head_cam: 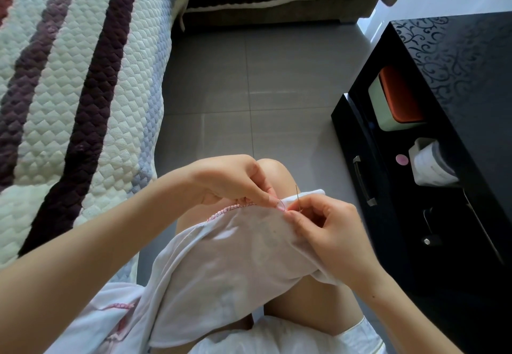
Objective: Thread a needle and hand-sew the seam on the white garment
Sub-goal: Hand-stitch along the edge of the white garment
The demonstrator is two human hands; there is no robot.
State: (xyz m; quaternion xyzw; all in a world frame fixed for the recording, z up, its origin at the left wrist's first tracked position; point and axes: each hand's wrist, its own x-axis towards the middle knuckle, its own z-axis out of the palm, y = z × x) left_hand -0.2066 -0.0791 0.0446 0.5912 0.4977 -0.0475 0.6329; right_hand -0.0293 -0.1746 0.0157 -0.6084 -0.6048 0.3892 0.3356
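- A quilted striped cover (83,76) lay far out to the left of the fingers and played no part in the work.
- The left hand (230,179) pinched the upper edge of the white garment (221,265), which was draped over the person's knee. Its fingers (266,197) were closed on the cloth and held the edge taut.
- A row of pink stitches (230,209) ran along that edge from the left and ended right at the left fingertips, so the seam was already partly sewn. To my eye the threading was done and the sewing was in hand.
- A small loop of pink thread (281,204) stood between the two sets of fingertips, touching the tip of the left forefinger.
- The needle (298,198) rose nearly upright just right of that loop. Its lower end was at the cloth edge and its upper end pointed away from the person.
- The right hand (329,231) had its fingers (296,216) curled at the foot of the needle and seemed to pinch it there. The view was too fine to say whether they held the steel itself or the thread beside it.
- The next move, as I judged it, called for drawing the needle through and pulling gently until the loop closed flat against the last stitch. The left fingers would need to keep the edge stretched so the cloth did not pucker.
- A black surface (457,62) stood well to the right of the right hand.
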